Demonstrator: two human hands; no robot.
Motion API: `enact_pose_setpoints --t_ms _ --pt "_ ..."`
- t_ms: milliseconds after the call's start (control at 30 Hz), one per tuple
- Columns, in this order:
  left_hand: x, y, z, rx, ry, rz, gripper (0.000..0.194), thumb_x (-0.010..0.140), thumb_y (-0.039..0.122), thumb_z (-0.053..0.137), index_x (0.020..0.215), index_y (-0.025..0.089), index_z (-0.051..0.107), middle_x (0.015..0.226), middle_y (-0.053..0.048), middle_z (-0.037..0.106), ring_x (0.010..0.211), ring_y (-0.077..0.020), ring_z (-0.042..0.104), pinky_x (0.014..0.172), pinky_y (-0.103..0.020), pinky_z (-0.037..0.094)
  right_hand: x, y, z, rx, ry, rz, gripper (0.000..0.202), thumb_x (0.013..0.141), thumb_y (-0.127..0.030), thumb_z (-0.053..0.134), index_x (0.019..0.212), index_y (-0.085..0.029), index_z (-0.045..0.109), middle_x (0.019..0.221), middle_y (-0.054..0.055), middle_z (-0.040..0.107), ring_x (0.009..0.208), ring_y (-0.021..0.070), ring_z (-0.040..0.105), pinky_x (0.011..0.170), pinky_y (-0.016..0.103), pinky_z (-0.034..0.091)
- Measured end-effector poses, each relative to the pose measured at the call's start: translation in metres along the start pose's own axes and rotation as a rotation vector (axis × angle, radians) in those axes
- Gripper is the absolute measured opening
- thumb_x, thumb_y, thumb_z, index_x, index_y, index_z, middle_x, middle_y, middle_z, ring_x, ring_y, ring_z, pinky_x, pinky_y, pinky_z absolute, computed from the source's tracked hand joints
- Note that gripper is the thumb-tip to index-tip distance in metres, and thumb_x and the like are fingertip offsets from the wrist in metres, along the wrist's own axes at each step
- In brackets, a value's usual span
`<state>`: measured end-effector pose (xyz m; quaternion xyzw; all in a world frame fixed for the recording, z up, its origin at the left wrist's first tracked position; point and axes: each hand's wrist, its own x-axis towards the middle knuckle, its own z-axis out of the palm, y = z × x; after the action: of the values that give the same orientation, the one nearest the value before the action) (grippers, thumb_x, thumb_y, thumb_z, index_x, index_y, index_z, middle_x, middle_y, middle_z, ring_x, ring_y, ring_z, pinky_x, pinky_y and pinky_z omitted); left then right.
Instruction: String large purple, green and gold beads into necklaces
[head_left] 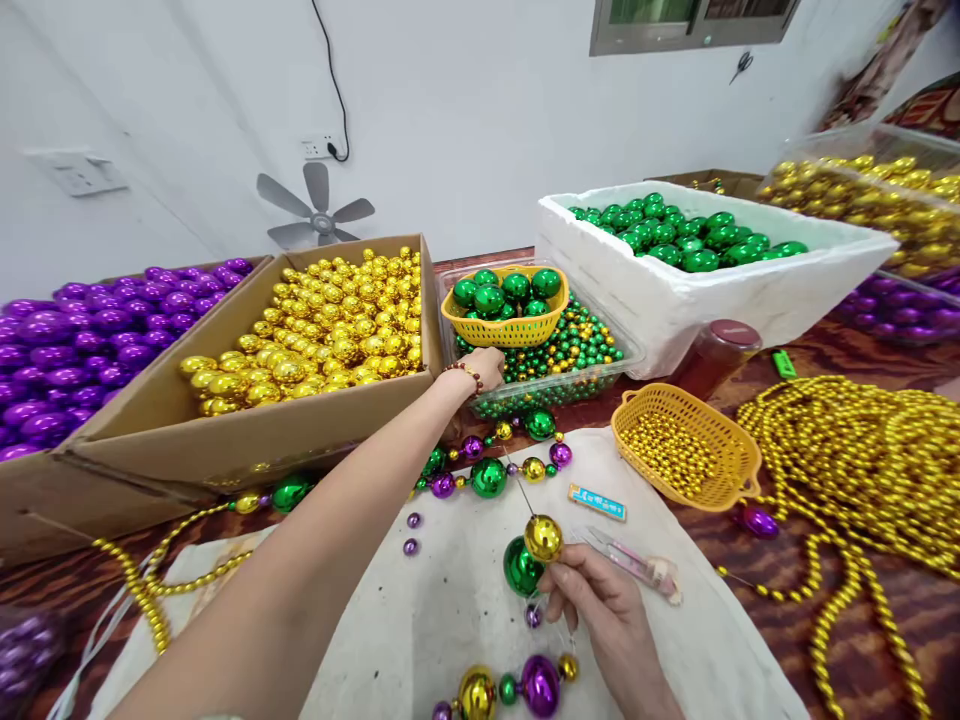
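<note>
My left hand reaches over the near left edge of a clear plastic bin of small green and gold beads. Its fingers curl down among the beads, and their tips are hidden. A yellow basket of large green beads stands in that bin. My right hand pinches a shiny gold bead, from which a thin needle sticks up. Touching it is a large green bead, with a small purple bead below. A beaded strand lies nearest me.
Cardboard boxes hold gold beads and purple beads at left. A white foam box holds green beads. Right are a yellow basket, a red-lidded jar and piled gold strands. Small pink-handled snips lie on the cloth.
</note>
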<state>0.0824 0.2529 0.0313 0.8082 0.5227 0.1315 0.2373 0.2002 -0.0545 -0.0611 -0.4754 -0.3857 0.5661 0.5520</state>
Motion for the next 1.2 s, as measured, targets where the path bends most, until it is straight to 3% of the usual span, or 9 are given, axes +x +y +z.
enact_pose_setpoints --t_ms 133,267,300,333,433,500,800,1067,1200 --pt "-0.038 0.018 -0.008 -0.117 0.167 0.074 0.029 0.091 0.032 0.056 0.114 0.015 0.059 0.114 -0.009 0.061 0.099 -0.0209 0.06 0.085 -0.042 0.051 0.001 -0.004 0.004 -0.023 -0.017 -0.016 0.023 0.092 -0.036 0.056 0.088 -0.016 0.065 0.075 0.006 0.069 0.058 0.0137 0.062 0.051 0.022 0.039" --pt "-0.111 0.028 -0.006 -0.318 0.285 0.132 0.023 0.094 0.032 0.048 0.108 0.018 0.059 0.1 -0.007 0.065 0.091 -0.0176 0.062 0.083 -0.036 0.05 0.003 -0.009 0.009 -0.057 -0.016 -0.067 0.022 0.092 -0.036 0.055 0.088 -0.016 0.065 0.072 0.005 0.069 0.057 0.0138 0.063 0.051 0.022 0.041" --pt "-0.131 0.026 -0.004 -0.45 0.273 0.119 0.023 0.094 0.033 0.047 0.108 0.018 0.058 0.099 -0.007 0.065 0.087 -0.0169 0.064 0.079 -0.033 0.052 0.003 -0.011 0.01 -0.069 -0.024 -0.081 0.022 0.092 -0.036 0.055 0.088 -0.016 0.065 0.07 0.004 0.068 0.056 0.0138 0.062 0.051 0.022 0.042" --pt "-0.149 0.024 -0.001 -0.718 0.23 0.073 0.022 0.093 0.033 0.05 0.107 0.018 0.059 0.099 -0.007 0.066 0.087 -0.0178 0.065 0.079 -0.034 0.052 0.002 -0.012 0.011 -0.085 -0.036 -0.093 0.022 0.092 -0.035 0.055 0.089 -0.016 0.065 0.067 0.003 0.067 0.056 0.0137 0.062 0.051 0.022 0.042" --pt "-0.193 0.012 0.006 -1.38 0.123 -0.098 0.018 0.089 0.028 0.058 0.103 0.016 0.062 0.1 -0.008 0.067 0.092 -0.02 0.066 0.086 -0.036 0.052 -0.003 -0.014 0.016 -0.155 -0.1 -0.122 0.02 0.093 -0.033 0.054 0.089 -0.017 0.065 0.063 0.002 0.065 0.057 0.0133 0.06 0.053 0.021 0.045" --pt "-0.211 0.003 0.009 -1.59 0.104 -0.172 0.018 0.089 0.024 0.059 0.104 0.015 0.065 0.102 -0.009 0.067 0.096 -0.0203 0.066 0.092 -0.038 0.05 -0.006 -0.014 0.019 -0.202 -0.143 -0.144 0.019 0.093 -0.031 0.053 0.089 -0.017 0.065 0.063 0.001 0.064 0.057 0.0129 0.06 0.055 0.021 0.047" --pt "-0.237 -0.009 0.015 -1.761 0.177 -0.261 0.023 0.089 0.019 0.058 0.11 0.013 0.066 0.095 -0.009 0.07 0.097 -0.0217 0.066 0.103 -0.045 0.044 -0.009 -0.013 0.025 -0.339 -0.214 -0.163 0.017 0.093 -0.028 0.052 0.093 -0.018 0.066 0.063 0.0 0.064 0.056 0.0127 0.06 0.057 0.021 0.049" --pt "-0.241 -0.009 0.016 -1.63 0.257 -0.227 0.026 0.087 0.019 0.061 0.113 0.02 0.065 0.099 -0.003 0.066 0.09 -0.0189 0.066 0.096 -0.044 0.048 -0.009 -0.011 0.023 -0.368 -0.242 -0.138 0.019 0.094 -0.029 0.05 0.096 -0.018 0.065 0.064 0.0 0.064 0.057 0.0126 0.06 0.057 0.022 0.05" --pt "-0.252 -0.007 0.017 -1.466 0.133 -0.204 0.035 0.084 0.02 0.066 0.119 0.022 0.062 0.107 -0.006 0.066 0.097 -0.0224 0.065 0.094 -0.042 0.047 -0.006 -0.009 0.027 -0.364 -0.249 -0.1 0.02 0.095 -0.03 0.047 0.092 -0.018 0.062 0.068 0.001 0.065 0.061 0.0131 0.061 0.061 0.023 0.051"
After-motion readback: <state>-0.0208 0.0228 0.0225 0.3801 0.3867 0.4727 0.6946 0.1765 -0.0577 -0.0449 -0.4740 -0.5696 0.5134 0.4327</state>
